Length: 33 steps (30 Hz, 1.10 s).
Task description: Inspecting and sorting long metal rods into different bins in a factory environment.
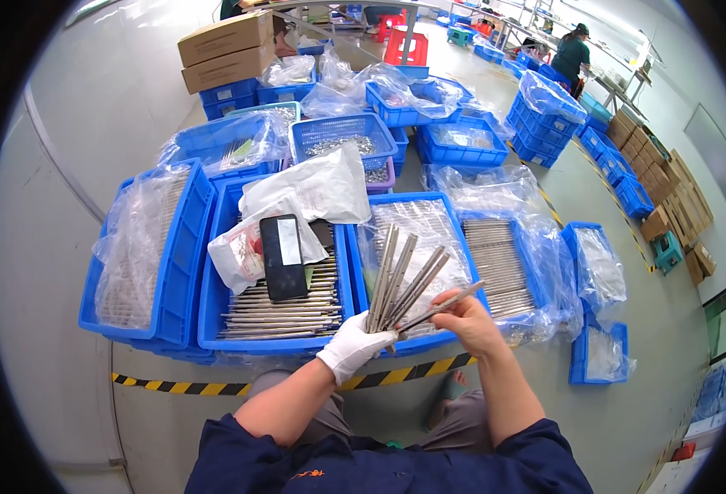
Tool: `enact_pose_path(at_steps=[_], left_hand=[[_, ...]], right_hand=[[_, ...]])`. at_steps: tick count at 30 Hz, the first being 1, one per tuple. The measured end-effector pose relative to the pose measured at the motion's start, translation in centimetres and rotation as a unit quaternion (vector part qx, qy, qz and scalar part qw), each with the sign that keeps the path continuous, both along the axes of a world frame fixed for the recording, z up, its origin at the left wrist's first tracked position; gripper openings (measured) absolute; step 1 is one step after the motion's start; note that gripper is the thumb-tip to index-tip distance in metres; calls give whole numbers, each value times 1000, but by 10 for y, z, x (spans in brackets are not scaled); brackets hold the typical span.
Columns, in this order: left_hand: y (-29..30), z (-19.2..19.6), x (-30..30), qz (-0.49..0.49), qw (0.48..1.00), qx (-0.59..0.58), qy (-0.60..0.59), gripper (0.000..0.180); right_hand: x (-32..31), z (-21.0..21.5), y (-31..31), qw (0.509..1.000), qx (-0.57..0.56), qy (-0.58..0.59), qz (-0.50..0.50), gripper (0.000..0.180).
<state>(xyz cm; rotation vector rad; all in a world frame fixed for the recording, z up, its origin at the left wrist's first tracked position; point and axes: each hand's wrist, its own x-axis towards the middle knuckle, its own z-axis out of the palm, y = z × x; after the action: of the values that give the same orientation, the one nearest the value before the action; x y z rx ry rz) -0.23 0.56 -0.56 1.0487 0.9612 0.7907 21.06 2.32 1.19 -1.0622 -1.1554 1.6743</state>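
My left hand (351, 347), in a white glove, is closed round the lower ends of several thin metal rods (396, 280) that fan out upward. The bare fingers of my right hand (468, 323) pinch one more metal rod (453, 303), which slants up to the right with its lower end close to the glove. Both hands are above the front edge of a blue crate (448, 206) lined with clear plastic. To the left, a blue crate (208, 317) holds rows of similar rods (285, 317). A black phone (282, 257) and white plastic bags (309, 188) lie on top of them.
Another crate of rods (495, 263) stands at the right, a plastic-covered one (145, 247) at the left. Behind are a blue basket of small metal parts (342, 136) and cardboard boxes (227, 51). Striped tape (404, 375) crosses the floor before me. A person (573, 59) stands far right.
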Motion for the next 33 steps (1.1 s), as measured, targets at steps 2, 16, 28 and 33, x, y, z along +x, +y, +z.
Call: enact_pose_path(at_steps=[2, 16, 28, 33], left_hand=[[3, 2, -3, 0, 1000, -7, 3, 24], [-1, 5, 0, 35, 998, -45, -38, 22], [-5, -3, 6, 47, 993, -57, -87, 22], [-4, 2, 6, 43, 991, -68, -110, 27]], right_hand=[[-16, -4, -2, 1000, -27, -8, -5, 27], [-40, -24, -10, 996, 58, -70, 20, 24], [-38, -18, -12, 1000, 12, -2, 6, 22], [-24, -12, -7, 992, 87, -58, -64, 20]])
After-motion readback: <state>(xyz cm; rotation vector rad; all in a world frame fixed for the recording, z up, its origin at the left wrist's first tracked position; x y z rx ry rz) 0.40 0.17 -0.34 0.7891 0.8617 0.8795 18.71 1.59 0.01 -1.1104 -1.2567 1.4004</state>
